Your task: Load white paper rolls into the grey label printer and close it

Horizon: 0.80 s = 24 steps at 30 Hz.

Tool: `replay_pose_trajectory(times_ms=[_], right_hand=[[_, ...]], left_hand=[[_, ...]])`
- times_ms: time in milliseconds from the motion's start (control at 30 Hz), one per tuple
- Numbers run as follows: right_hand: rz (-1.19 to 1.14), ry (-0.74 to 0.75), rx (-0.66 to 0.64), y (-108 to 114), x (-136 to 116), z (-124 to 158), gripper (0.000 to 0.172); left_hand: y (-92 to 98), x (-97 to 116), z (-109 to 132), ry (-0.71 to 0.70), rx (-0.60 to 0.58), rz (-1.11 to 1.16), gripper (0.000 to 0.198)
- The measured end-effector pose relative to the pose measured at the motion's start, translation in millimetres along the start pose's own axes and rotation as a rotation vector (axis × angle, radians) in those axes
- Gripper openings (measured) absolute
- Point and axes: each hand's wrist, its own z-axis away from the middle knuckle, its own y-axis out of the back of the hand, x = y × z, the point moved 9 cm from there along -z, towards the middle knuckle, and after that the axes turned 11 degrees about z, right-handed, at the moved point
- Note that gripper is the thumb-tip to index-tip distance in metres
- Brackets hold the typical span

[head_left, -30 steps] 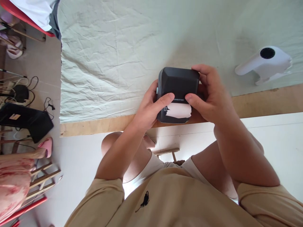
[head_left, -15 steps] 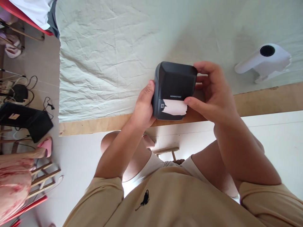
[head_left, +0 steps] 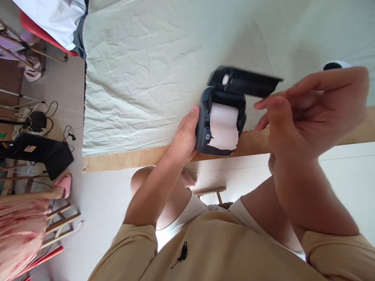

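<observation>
My left hand (head_left: pixel 186 134) is closed around the left side of a dark label printer (head_left: pixel 202 130) held above the table's front edge. Its black lid (head_left: pixel 252 82) is swung up at the far end, tilted over to the right. Inside sits a roll of white paper (head_left: pixel 224 121), its torn end hanging over the front. To the right is my right hand (head_left: pixel 304 109), fingers loosely bent and apart, fingertips close to the lid's free edge. Whether they touch the lid I cannot tell. Behind this hand, a white handheld device (head_left: pixel 345 63) with a black oval is mostly hidden.
A pale green cloth (head_left: pixel 140 78) covers the table, with a bare wooden edge (head_left: pixel 125 158) toward me. On the left floor are tangled cables, a black box-like object (head_left: pixel 38 150) and a wooden stool (head_left: pixel 60 224). Another person's foot in a pink slipper (head_left: pixel 67 185) shows there.
The printer's lid was closed and is now raised, baring the paper roll. My right hand has moved right, away from the printer's side. The view has shifted slightly.
</observation>
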Motion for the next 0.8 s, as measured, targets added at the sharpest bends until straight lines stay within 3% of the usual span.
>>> replay_pose_trajectory(times_ms=[200,367,467,600,800], right_hand=[[0.369,0.140,-0.355,-26.4,-6.5,-11.4,0.010],[0.550,0.152,-0.501,-31.8,-2.5,-7.7,0.019],[0.570,0.223,-0.508,-33.3,-3.7,-5.8,0.020],[0.570,0.269,-0.628,-44.3,1.4,-1.8,0.032],[0.274,0.082,-0.668,-33.6,1.8,-6.6,0.030]], left_hand=[[-7.1,6.5,6.9,-0.029,-0.055,-0.094,0.049],[-5.0,6.7,9.2,-0.020,-0.049,-0.120,0.052],[-3.1,10.3,9.1,-0.052,-0.041,-0.135,0.047],[-2.8,12.7,9.3,-0.068,-0.047,-0.194,0.049],[-6.4,9.6,9.9,-0.076,-0.081,-0.106,0.039]])
